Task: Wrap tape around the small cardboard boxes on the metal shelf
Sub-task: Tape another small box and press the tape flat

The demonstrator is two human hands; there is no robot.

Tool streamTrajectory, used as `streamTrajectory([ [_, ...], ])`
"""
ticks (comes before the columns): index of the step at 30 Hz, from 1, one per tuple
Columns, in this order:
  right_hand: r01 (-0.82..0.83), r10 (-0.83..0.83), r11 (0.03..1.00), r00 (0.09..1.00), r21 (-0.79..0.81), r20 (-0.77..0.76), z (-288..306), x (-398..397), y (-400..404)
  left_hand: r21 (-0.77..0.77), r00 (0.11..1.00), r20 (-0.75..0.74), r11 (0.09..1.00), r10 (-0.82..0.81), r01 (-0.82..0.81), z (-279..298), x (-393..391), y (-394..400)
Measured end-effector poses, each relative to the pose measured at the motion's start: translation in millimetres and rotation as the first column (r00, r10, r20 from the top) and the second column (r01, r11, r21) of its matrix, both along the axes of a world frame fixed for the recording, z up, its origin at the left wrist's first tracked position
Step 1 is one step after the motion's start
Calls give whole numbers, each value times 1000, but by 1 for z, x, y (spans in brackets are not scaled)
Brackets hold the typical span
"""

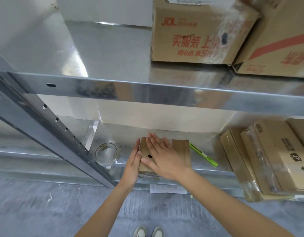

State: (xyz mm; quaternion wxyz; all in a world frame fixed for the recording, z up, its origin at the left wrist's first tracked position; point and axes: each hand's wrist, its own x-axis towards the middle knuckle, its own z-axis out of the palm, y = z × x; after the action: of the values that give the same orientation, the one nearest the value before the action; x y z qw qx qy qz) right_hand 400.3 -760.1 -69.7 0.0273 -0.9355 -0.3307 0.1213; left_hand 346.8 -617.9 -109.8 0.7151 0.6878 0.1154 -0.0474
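**Both hands flat against a small box on the lower shelf**

The metal shelf (164,96) fills the view, its upper level carrying two big printed cartons (199,31) at the right. On the lower level, at the far right, lies a stack of flattened cartons (271,156) under clear wrap.

Near the front edge of that lower level sits the small cardboard box (180,151), lying flat. The right hand (163,156) rests on its top, fingers straight and spread, palm down, covering the left half of the lid; it grips nothing. The left hand (133,165) stands on edge against the box's left side, fingers straight and together, touching the cardboard without curling round it. So the box lies under the right palm and just right of the left palm, pressed between the two.

Left of the box, near the left hand but apart from it, stands a roll of clear tape (106,153). To the right of the box a green cutter (203,154) lies slantwise on the shelf.

A white paper label (167,188) hangs on the shelf's front lip below the box.
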Motion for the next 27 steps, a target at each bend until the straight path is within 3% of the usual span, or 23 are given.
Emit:
streamTrajectory([
  [12, -74, 78, 996, 995, 56, -58, 1, -80, -7, 49, 1000, 26, 999, -1, 0, -2, 0, 0],
  [19, -28, 32, 999, 979, -23, 201, -2, -100, -5, 43, 1000, -11, 999, 2, -1, 1, -2, 0],
  [21, -43, 30, 997, 982, 66, 188, -2, -92, -11, 49, 1000, -22, 999, -1, 2, 4, 0, 0],
  [23, 105, -137, 978, 974, 181, 178, 0, -83, -26, 53, 1000, -26, 998, -12, 13, 6, 0, 0],
  [24, 245, -292, 933, 943, 263, 158, 0, -80, -36, 56, 999, -26, 998, -21, 22, 7, -1, 0],
  [25, 402, -447, 841, 893, 363, 45, 1, -77, -47, 55, 999, -25, 998, -21, 22, 8, -3, 0],
  [27, 672, -548, 547, 739, 500, -393, 1, -72, -65, 19, 1000, -26, 1000, 16, -16, 12, -6, -2],
])
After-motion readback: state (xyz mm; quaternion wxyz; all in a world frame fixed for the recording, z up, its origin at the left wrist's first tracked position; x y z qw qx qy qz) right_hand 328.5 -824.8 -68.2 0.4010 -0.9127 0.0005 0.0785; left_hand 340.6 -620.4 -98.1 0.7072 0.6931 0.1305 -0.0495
